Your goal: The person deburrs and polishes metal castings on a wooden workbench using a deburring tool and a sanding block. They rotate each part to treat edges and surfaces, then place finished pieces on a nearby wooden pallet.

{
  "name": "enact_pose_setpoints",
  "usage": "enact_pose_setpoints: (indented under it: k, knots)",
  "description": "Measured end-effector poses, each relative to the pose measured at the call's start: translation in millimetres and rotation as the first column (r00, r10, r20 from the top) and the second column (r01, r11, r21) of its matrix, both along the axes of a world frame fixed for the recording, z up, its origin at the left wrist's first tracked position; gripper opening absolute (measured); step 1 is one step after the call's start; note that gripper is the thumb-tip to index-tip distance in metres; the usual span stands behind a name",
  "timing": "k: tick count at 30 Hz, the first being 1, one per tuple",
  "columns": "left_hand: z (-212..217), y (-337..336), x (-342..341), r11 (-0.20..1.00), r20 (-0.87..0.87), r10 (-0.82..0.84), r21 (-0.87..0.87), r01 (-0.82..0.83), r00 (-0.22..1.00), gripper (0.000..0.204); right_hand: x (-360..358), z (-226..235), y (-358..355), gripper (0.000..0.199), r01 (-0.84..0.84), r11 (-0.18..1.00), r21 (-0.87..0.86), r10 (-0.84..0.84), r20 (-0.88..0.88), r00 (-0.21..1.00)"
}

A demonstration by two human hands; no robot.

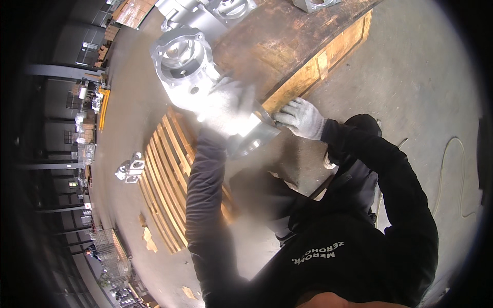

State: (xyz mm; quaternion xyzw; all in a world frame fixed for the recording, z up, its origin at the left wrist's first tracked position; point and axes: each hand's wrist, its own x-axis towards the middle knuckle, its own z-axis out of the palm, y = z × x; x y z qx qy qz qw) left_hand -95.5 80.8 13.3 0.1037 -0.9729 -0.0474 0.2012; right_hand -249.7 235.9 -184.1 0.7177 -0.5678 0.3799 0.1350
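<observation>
At the corner of a wooden pallet, seen from the head camera, the person's gloved left hand and right hand are both clamping a large grey metal casting, half off the edge. More castings are sitting on it; no containers are showing.

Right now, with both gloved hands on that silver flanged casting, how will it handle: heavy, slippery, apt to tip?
Probably heavy for its size: the metal casting looks thick-walled, and both the left hand and right hand grip it. Stiff, surely. Its smooth shine suggests it could slip in gloves. Held partly past the wooden pallet, it may tip.
</observation>
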Motion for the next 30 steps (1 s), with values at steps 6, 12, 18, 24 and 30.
enact_pose_setpoints:
  k: [6, 12, 18, 24, 30]
  knots:
    - [-1.4, -3.6, -0.2, 0.998, -0.001, -0.059, 0.013, 0.059, 0.998, 0.032, -2.8, -62.4, 25.4, 0.028, 0.113, 0.936, 0.333, -0.121, 0.004, 0.993]
    - [-23.7, -2.0, 9.1, 0.996, -0.146, 0.046, 0.087, -0.034, 0.988, 0.026, 36.5, -86.9, 2.8, 0.021, 0.002, 0.923, 0.384, -0.253, 0.605, 0.755]
    - [-10.5, 22.2, 22.1, 0.990, 0.041, -0.009, 0.139, 0.004, 0.999, 0.022, 67.3, -85.4, -24.0, 0.022, -0.316, 0.944, 0.097, 0.010, 0.946, 0.323]
    - [6.2, 27.5, 11.8, 0.977, 0.003, -0.184, 0.108, 0.183, 0.983, 0.023, 73.0, -78.8, -49.4, 0.022, -0.222, 0.955, 0.196, -0.088, 0.903, 0.420]
    - [-15.2, 15.4, 17.7, 0.973, -0.056, -0.112, 0.197, 0.121, 0.992, 0.022, 69.3, -64.6, -56.6, 0.021, -0.174, 0.952, 0.252, -0.134, 0.855, 0.502]
